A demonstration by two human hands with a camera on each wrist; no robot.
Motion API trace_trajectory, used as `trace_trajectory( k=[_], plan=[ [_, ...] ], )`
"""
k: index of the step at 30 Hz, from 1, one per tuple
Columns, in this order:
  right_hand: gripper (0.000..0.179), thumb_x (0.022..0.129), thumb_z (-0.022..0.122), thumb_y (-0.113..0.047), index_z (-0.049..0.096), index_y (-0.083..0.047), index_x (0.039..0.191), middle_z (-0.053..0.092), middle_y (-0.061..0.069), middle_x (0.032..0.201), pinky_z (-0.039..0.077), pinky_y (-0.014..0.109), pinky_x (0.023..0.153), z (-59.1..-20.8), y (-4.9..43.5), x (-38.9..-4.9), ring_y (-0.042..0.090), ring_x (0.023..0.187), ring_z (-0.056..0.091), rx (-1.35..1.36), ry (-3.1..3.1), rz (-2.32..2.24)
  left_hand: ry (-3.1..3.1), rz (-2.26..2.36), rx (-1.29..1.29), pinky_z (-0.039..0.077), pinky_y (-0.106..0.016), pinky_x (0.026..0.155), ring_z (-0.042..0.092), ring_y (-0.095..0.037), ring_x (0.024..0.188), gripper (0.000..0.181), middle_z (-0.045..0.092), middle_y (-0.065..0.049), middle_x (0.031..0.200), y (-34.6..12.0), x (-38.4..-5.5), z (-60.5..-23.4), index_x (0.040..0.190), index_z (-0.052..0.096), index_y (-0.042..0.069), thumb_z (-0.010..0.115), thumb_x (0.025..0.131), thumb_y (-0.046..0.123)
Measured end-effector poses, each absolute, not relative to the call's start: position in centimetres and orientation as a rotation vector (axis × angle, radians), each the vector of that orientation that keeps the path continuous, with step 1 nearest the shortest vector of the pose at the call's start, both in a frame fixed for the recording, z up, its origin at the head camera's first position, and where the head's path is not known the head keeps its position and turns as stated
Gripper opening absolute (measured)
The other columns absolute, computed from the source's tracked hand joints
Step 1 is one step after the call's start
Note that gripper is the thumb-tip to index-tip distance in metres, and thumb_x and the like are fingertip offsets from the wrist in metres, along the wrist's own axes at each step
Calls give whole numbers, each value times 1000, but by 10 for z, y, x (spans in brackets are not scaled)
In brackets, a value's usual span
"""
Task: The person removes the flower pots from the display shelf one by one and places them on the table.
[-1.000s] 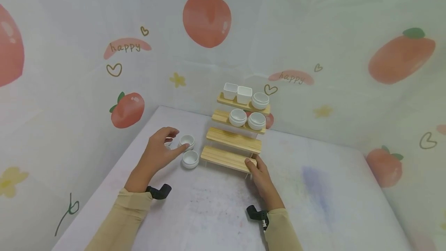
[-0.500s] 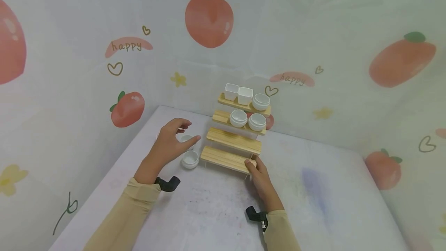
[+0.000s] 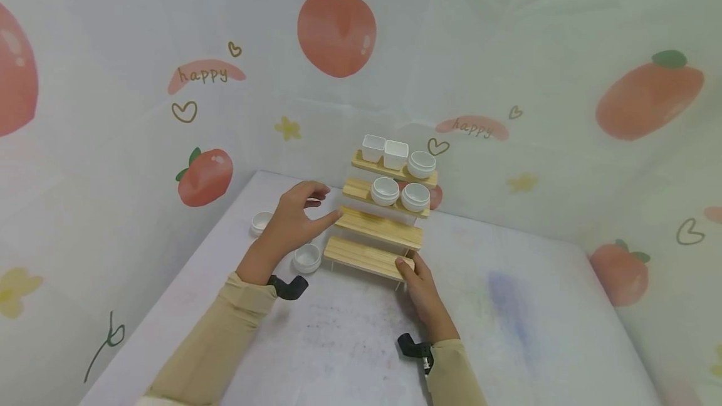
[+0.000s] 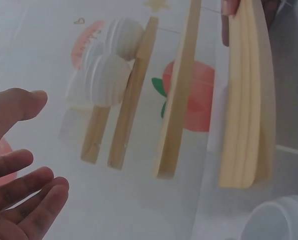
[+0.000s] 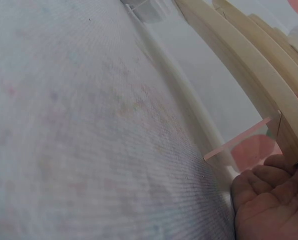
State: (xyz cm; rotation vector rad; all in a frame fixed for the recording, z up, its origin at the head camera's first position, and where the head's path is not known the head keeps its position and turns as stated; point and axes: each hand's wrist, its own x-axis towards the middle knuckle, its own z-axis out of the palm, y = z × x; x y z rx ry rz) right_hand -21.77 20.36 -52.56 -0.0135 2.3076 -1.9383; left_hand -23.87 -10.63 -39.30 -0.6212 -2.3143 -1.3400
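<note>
My left hand (image 3: 290, 224) hovers left of a four-tier wooden display stand (image 3: 379, 229), its thumb and fingers spread with nothing between them. The left wrist view shows the same bare gap beside the boards. With my right hand (image 3: 423, 290) I grip the right end of the lowest board, thumb on top and fingers beneath. Two square white cups (image 3: 385, 152) and a round white bowl (image 3: 421, 165) stand on the top tier. Two more round bowls (image 3: 385, 191) sit at the right of the second tier. The lower two boards are bare.
On the table (image 3: 350, 331), one white bowl (image 3: 307, 258) stands left of the lowest board. Another white bowl (image 3: 261, 222) is farther left, partly behind my left hand. A fruit-printed cloth wall (image 3: 395, 80) rises close behind the stand.
My left hand has moved right and away from me, from above the loose bowls toward the stand's left side, uncovering the far-left bowl. My right hand has kept its grip.
</note>
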Motion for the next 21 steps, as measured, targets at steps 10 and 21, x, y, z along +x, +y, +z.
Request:
trace_trajectory(
  k=[10, 21],
  plan=[
    [70, 109, 59, -40, 33, -10, 166, 29, 15, 174, 26, 61, 132, -522, 203, -218, 35, 160, 30, -15, 2297, -1952, -2325, -1438, -647, 64, -44, 100, 68, -32, 113, 45, 68, -19, 122, -87, -250, -383, 124, 66, -3, 87, 90, 18],
    [68, 109, 60, -40, 36, -10, 164, 31, 15, 173, 26, 61, 131, -522, 202, -217, 35, 161, 29, -15, 2309, -1945, -2309, -1473, -708, 63, -46, 102, 67, -38, 118, 47, 67, -23, 128, -71, -262, -382, 127, 66, -4, 86, 90, 16]
  ],
)
